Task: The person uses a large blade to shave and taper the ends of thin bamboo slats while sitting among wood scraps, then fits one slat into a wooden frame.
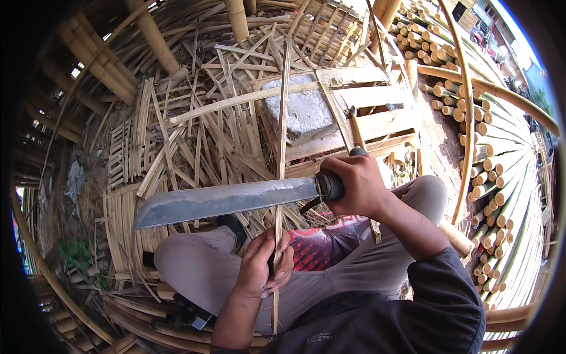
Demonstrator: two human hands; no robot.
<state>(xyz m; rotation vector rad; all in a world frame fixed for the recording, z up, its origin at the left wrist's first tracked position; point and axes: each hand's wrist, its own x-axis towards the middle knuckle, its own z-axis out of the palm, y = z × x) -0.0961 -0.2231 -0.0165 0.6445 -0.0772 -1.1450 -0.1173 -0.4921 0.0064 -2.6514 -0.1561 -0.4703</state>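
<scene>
My right hand [361, 187] is closed round the dark handle of a machete [227, 200]. Its long, worn blade reaches out to the left and passes across a thin bamboo strip [284, 118]. Lower down, my left hand [268, 264] grips that strip with the fingers wrapped round it, in front of my lap. The strip stands lengthwise away from me, its far end over the wooden stand. Whether the blade's edge bites into the strip, I cannot tell. A dark red patterned cloth [330, 242] lies between my crossed legs.
A grey stone block [299, 109] sits on a low wooden stand [377, 125] ahead. Split bamboo strips [206, 138] litter the ground at the left. Stacked bamboo poles [495, 224] fill the right side. A curved pole [467, 118] rises between me and the stack.
</scene>
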